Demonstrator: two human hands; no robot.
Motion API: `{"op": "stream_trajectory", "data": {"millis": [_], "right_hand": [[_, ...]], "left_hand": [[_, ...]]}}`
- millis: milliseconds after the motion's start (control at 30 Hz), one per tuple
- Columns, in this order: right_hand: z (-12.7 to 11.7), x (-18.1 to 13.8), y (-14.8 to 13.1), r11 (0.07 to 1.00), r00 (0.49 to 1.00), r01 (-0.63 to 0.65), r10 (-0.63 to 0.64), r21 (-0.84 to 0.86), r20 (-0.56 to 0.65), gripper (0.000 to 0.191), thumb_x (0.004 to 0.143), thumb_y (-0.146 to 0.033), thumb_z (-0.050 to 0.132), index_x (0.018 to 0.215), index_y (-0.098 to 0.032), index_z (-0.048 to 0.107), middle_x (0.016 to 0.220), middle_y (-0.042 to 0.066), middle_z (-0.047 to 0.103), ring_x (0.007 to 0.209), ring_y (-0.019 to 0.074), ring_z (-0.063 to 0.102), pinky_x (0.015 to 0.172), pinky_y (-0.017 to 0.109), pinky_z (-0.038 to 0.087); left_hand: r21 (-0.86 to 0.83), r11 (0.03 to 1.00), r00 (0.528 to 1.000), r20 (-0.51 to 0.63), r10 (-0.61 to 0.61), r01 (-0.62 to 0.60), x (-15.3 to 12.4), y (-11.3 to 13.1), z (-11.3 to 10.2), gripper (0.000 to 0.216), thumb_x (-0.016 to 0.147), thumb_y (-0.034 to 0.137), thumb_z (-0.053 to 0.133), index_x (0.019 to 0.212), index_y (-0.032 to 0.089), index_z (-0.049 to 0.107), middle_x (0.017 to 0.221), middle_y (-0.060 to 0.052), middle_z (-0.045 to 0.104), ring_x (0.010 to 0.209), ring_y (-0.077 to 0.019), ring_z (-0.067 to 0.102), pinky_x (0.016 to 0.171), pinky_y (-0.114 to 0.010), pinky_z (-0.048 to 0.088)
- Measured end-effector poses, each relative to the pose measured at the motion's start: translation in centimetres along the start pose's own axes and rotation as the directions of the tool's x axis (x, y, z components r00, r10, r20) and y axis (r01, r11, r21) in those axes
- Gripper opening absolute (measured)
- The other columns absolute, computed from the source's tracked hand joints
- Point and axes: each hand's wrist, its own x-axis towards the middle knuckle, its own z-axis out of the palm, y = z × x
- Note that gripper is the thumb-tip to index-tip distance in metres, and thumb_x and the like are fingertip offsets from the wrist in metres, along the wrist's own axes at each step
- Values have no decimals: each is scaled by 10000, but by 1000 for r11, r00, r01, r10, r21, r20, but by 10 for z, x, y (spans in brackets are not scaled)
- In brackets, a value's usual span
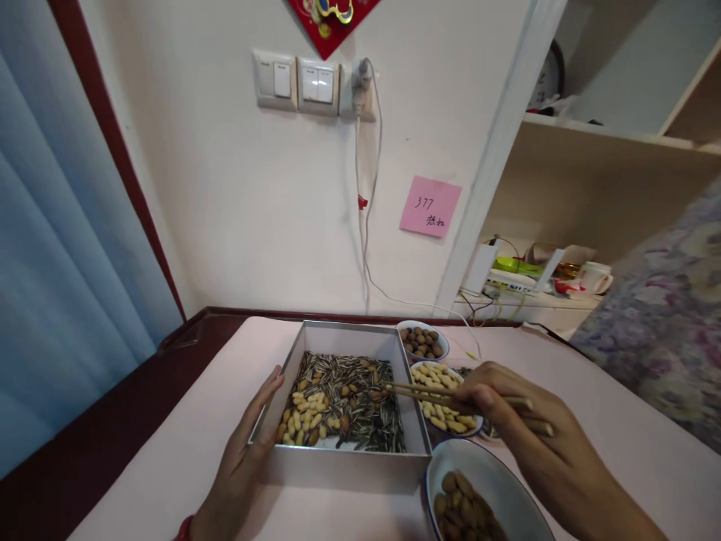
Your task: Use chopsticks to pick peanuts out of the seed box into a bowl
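Observation:
My left hand (239, 462) grips the left side of a square white box (349, 467), its fingers along the outer wall and its thumb by the near corner. Inside the box lie striped sunflower seeds (375, 424), with a cluster of peanuts (307, 409) at the near left and almonds scattered among them. In my right hand (518, 421) is a pair of wooden chopsticks (431, 392). Their tips reach over the box's right wall, close to an almond (376, 394) among the seeds. Whether the tips touch it, I cannot tell.
Right of the box stand a bowl of round brown nuts (421, 343), a bowl of peanuts (454, 421) and a nearer bowl (504, 477) with almonds. Another seed container is partly hidden behind my right hand. A white cable (405, 302) runs down the wall onto the table.

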Motion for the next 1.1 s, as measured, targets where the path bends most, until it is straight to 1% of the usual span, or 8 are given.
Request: {"op": "stream_trajectory", "data": {"millis": [67,200,400,533,700,1000,1100], "right_hand": [[11,7,-1,1000,996,-19,21,-21,89,364,983,-435,412,750,-219,589,736,2,581,695,127,566,623,269,449],[21,13,0,997,980,-47,57,-56,190,394,982,-468,392,721,-213,543,714,0,562,676,130,535,618,278,420],[15,14,-5,995,965,-96,101,-33,242,383,981,-476,389,735,-222,534,742,-2,569,703,128,541,635,268,423],[18,14,-4,992,951,-109,121,-58,285,389,979,-497,377,752,-225,539,754,11,576,721,144,540,655,279,430],[25,17,3,994,956,-86,103,-73,276,399,978,-498,364,739,-223,526,748,25,577,719,157,528,652,288,434],[24,14,0,996,956,-69,84,-62,282,396,980,-482,371,733,-222,539,745,20,589,712,147,547,643,277,435],[25,13,0,997,966,-56,68,-54,249,399,978,-479,383,709,-219,523,717,12,577,688,136,543,622,265,424]], "left_hand": [[-17,1000,1000,11,0,0,0,0,0,476,947,418,498,1413,324,518,1586,10,356,1480,-286,228,1223,-450,168],[-53,998,1000,1,-23,23,-1,1,1,503,921,450,533,1405,313,533,1592,-4,344,1477,-305,234,1211,-464,209],[-36,999,999,-24,-25,24,0,7,3,524,890,493,568,1377,299,571,1573,-20,381,1468,-325,253,1209,-468,211],[-35,999,1000,-17,-25,24,0,6,4,509,904,475,553,1386,312,558,1578,-12,372,1470,-320,250,1210,-465,214],[-44,999,1000,-13,-28,27,-1,3,3,501,913,468,539,1392,321,548,1580,1,368,1475,-316,236,1210,-455,222],[-25,1000,1000,24,-5,5,-1,-2,0,473,954,421,477,1420,339,502,1596,17,330,1481,-295,221,1220,-463,189],[-40,999,1000,27,-14,15,-1,-3,0,465,963,398,467,1423,343,493,1600,22,319,1482,-286,216,1219,-458,195]]}}
